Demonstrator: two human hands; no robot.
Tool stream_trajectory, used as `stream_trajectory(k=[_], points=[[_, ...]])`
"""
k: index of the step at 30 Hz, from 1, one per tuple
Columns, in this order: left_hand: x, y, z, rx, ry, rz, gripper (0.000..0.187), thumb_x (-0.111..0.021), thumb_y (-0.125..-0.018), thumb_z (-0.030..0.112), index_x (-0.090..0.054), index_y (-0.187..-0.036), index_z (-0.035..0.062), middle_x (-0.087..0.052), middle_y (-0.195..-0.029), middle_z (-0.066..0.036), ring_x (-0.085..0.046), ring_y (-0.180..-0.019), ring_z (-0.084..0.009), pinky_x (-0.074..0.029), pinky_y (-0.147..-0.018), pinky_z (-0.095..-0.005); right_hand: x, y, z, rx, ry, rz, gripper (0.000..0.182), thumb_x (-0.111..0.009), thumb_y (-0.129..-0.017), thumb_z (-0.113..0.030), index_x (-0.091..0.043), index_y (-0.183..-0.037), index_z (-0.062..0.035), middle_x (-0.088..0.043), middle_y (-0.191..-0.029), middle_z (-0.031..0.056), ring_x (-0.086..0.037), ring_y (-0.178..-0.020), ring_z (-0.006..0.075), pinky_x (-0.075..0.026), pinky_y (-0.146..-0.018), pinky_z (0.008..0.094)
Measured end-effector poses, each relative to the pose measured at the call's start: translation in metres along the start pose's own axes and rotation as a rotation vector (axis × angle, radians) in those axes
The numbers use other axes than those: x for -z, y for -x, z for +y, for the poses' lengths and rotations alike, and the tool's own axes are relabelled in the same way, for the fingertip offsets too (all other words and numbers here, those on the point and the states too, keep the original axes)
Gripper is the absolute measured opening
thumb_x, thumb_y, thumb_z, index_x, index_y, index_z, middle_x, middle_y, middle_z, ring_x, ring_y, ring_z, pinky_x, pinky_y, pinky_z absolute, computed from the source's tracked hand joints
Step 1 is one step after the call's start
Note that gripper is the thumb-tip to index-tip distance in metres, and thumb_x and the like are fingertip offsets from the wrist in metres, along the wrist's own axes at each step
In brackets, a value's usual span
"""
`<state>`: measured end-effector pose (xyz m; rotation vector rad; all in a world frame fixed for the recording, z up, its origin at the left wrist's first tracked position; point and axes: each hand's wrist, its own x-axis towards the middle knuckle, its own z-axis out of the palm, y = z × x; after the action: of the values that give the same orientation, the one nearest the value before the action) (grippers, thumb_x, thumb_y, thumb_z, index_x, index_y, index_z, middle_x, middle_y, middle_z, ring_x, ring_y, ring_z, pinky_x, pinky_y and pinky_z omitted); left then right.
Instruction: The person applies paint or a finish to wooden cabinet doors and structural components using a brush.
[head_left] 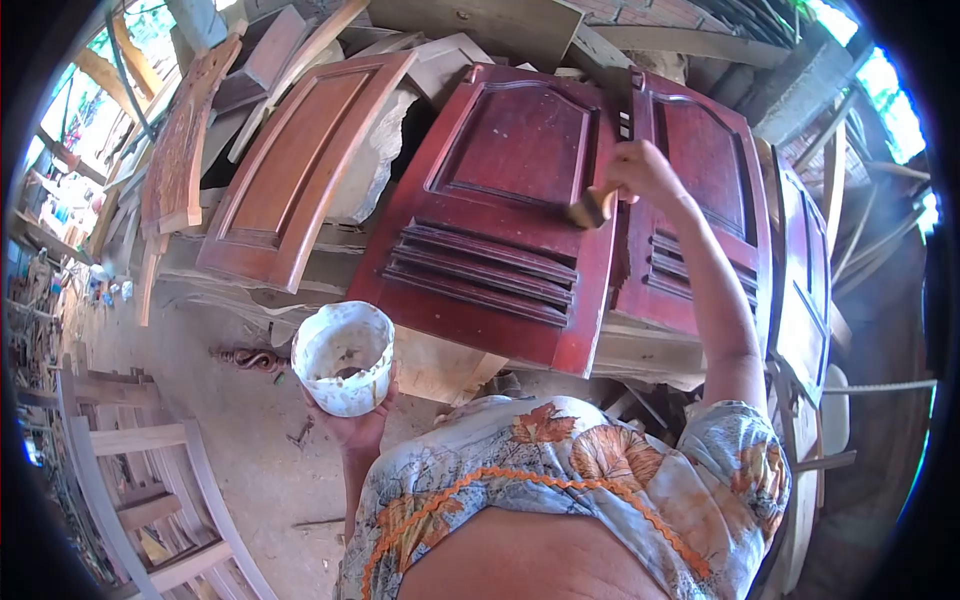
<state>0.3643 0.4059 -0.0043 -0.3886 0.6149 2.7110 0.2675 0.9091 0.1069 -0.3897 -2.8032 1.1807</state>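
Note:
My left hand (352, 424) is closed round the lower part of a white, stained plastic tub (343, 350) with a little dark stuff at its bottom. My right hand (645, 172) grips a paintbrush (592, 208), its bristles pointing left and overlapping the right edge of a dark red wooden door panel (520, 150). This panel leans back, with a raised arched field above and a row of slats (480, 270) below. A second dark red panel (700, 150) of the same kind stands just right of it, partly behind my right forearm.
Left of the red panels leans a lighter brown wooden panel (300, 160), with a carved board (185, 150) beyond it. Another dark panel (802, 270) stands at the far right. A wooden frame (140, 440) and a twisted carved piece (255, 359) are at lower left. Stacked timber surrounds the panels.

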Motion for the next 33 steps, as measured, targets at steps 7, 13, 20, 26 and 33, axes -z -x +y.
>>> stream_trajectory(k=[7, 13, 20, 26, 33], points=[[0.001, 0.006, 0.019, 0.055, -0.064, -0.080, 0.091, -0.049, -0.074, 0.076, -0.034, -0.140, 0.0157, -0.043, -0.136, -0.016, -0.049, -0.117, -0.0433, -0.053, -0.080, -0.0496, -0.040, 0.058, -0.053, 0.163, 0.517, 0.159, 0.017, -0.057, -0.075, -0.025, -0.067, -0.076, -0.0103, -0.068, -0.074, 0.0104, -0.067, -0.074, 0.0301, -0.053, -0.071, 0.0393], [0.019, 0.039, 0.042, -0.015, 0.032, -0.048, 0.088, -0.050, -0.073, 0.075, -0.037, -0.139, 0.0184, -0.042, -0.138, -0.015, -0.051, -0.115, -0.0440, -0.051, -0.078, -0.0541, -0.145, 0.034, -0.136, 0.375, 0.229, 0.090, 0.018, -0.057, -0.076, -0.027, -0.069, -0.079, -0.0129, -0.067, -0.076, 0.0132, -0.066, -0.078, 0.0328, -0.052, -0.072, 0.0410], [0.041, 0.071, 0.063, -0.101, -0.016, 0.006, 0.081, -0.046, -0.077, 0.072, -0.037, -0.139, 0.0199, -0.042, -0.138, -0.012, -0.047, -0.119, -0.0393, -0.049, -0.087, -0.0535, -0.196, -0.005, -0.140, 0.149, -0.640, 0.022, 0.015, -0.059, -0.079, -0.010, -0.069, -0.083, 0.0004, -0.065, -0.067, 0.0068, -0.060, -0.051, 0.0112, -0.048, -0.047, 0.0267], [0.047, 0.066, 0.065, -0.079, 0.055, 0.016, 0.084, -0.049, -0.076, 0.073, -0.037, -0.139, 0.0189, -0.041, -0.139, -0.013, -0.048, -0.119, -0.0420, -0.049, -0.086, -0.0545, -0.095, 0.054, -0.078, 0.039, -0.176, 0.104, 0.011, -0.059, -0.080, -0.009, -0.066, -0.078, -0.0005, -0.062, -0.062, 0.0059, -0.053, -0.046, 0.0091, -0.040, -0.039, 0.0249], [0.072, 0.043, 0.070, 0.054, -0.018, -0.117, 0.089, -0.052, -0.074, 0.074, -0.034, -0.141, 0.0179, -0.043, -0.138, -0.015, -0.049, -0.115, -0.0476, -0.053, -0.083, -0.0526, -0.025, 0.111, -0.066, -0.227, 0.269, 0.120, 0.024, -0.060, -0.077, -0.028, -0.068, -0.074, -0.0048, -0.066, -0.061, 0.0087, -0.066, -0.052, 0.0173, -0.054, -0.050, 0.0299]])
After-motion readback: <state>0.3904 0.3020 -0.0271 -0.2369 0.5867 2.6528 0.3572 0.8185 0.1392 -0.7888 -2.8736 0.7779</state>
